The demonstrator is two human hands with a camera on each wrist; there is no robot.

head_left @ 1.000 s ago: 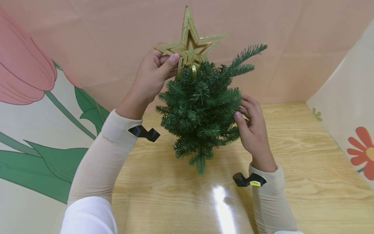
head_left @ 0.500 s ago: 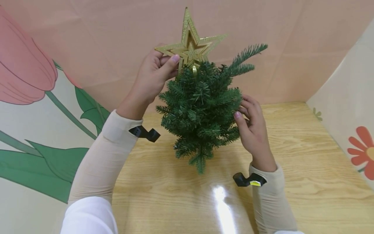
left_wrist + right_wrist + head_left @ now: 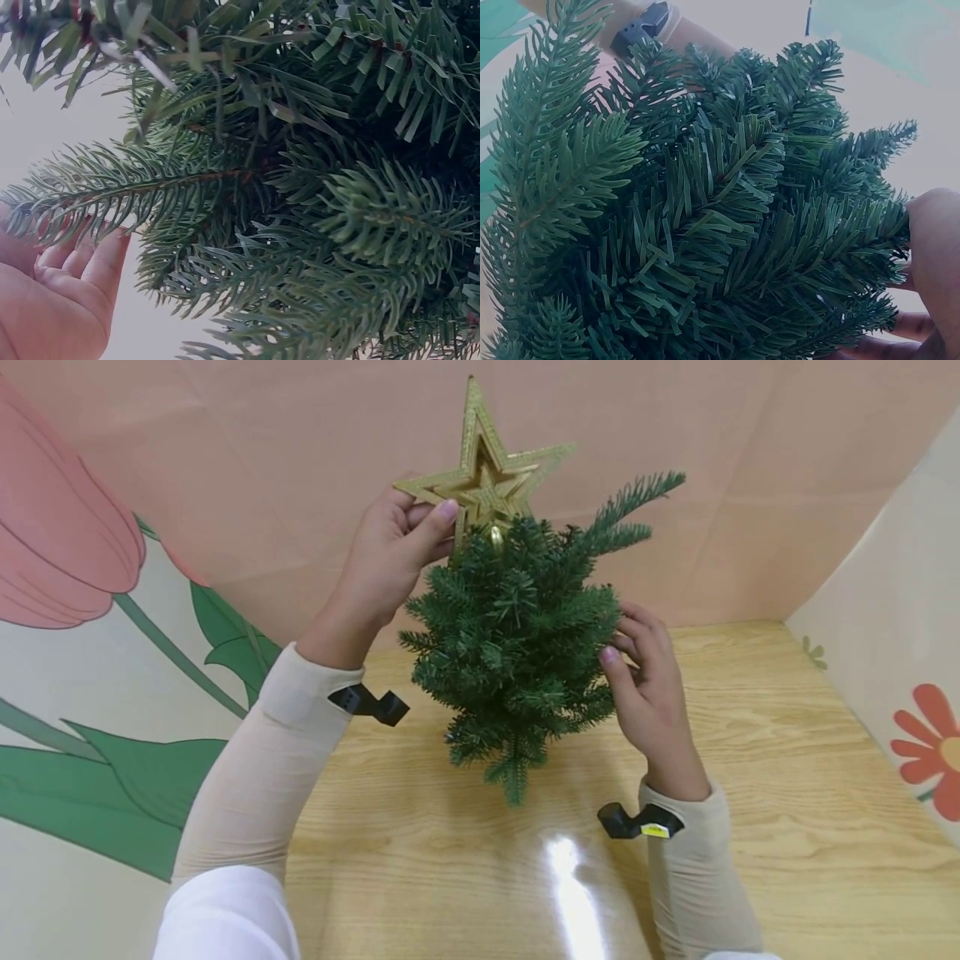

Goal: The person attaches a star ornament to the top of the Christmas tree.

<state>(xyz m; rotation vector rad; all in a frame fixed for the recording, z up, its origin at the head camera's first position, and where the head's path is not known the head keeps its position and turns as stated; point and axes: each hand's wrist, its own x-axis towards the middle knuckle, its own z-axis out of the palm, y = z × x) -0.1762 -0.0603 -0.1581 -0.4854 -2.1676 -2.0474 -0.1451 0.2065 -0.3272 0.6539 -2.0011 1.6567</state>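
A small artificial Christmas tree (image 3: 517, 643) stands on the table, and its branches fill both wrist views. A glittery gold star tree topper (image 3: 486, 477), made of nested outlines, rises from the top of it, slightly tilted. My left hand (image 3: 393, 547) pinches the star's lower left side, thumb in front and fingers behind. Foliage hides the star's base. My right hand (image 3: 651, 685) holds the tree's right side, with the thumb at the front of the branches and the fingers reaching behind. In the right wrist view, a branch tip meets that thumb (image 3: 936, 236).
The wood-grain table (image 3: 765, 760) carries a bright reflection in front of the tree. A pink cloth backdrop (image 3: 720, 468) rises close behind, with tulips printed at left and a red flower (image 3: 933, 747) at right. One long branch (image 3: 637, 502) sticks out at the upper right.
The star has shifted very slightly left together with my left hand. My right hand and the tree stay in place.
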